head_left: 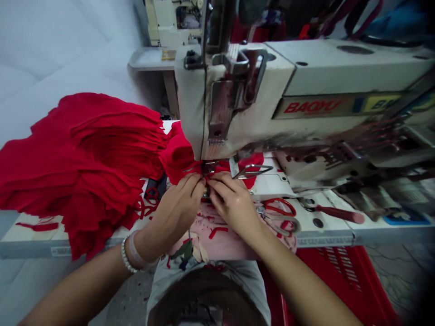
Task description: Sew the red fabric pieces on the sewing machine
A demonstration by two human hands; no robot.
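Both hands are at the needle area of a white sewing machine (238,122). My left hand (181,203) has its fingers closed together on the edge of a piece of red fabric (178,151), just in front of the presser foot (209,168). From the other side my right hand (234,201) pinches the same fabric close to the foot, its fingertips nearly meeting the left ones. The red piece runs under the machine head and shows again behind the right hand. My fingers partly hide the fabric edge.
A thick stack of red fabric pieces (88,158) lies at the left. Red-handled scissors (280,207) and a red-handled screwdriver (340,213) rest at the right. Pink cloth (220,240) with scraps covers the front edge. A red plastic basket (343,280) stands below right.
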